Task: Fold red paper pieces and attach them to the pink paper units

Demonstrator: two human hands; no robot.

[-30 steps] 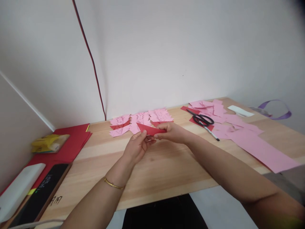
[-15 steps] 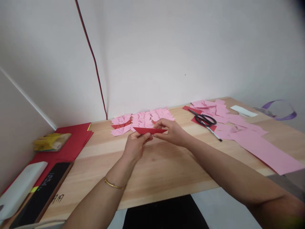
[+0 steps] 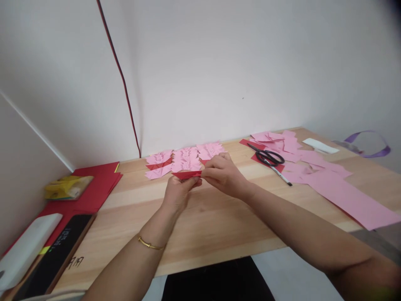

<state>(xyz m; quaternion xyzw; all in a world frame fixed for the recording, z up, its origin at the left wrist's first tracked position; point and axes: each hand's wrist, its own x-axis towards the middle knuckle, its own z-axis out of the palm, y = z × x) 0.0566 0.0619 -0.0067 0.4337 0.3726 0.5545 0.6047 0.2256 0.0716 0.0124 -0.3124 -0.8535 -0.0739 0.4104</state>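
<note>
Above the middle of the wooden table, both hands pinch a small folded red paper piece. My left hand grips its left end from below; a thin gold bracelet sits on that wrist. My right hand covers its right end, fingers curled over the fold. Most of the red piece is hidden between the fingers. Just behind the hands lie rows of folded pink paper pieces with a few red ones among them.
Black scissors and a pen lie on red and pink paper at the right. A long pink strip runs toward the right edge. Red sheets, a yellow packet, a white object and a dark device sit at left.
The red piece, held out as a long flat triangle before, now shows much shorter. My right hand has moved left over it toward my left hand.
</note>
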